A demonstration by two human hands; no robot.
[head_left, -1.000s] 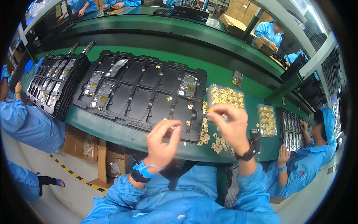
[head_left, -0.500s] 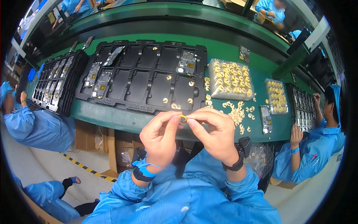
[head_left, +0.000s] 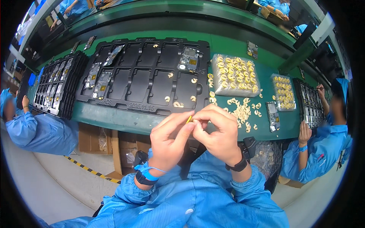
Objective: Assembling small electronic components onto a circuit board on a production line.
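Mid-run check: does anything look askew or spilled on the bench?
Yes: the upper-left circuit board in the large black tray looks askew, unlike the flatter boards below it. Loose cream crescents litter the green bench and some tray compartments.

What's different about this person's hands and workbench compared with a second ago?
The right hand has come left and toward the body, meeting the left hand, which drew back from the black plastic tray. The left fingertips have taken hold of a small, thin yellow piece; whether the right also grips it is unclear. The tray's dark rectangular circuit boards and the clear plastic block stayed put.
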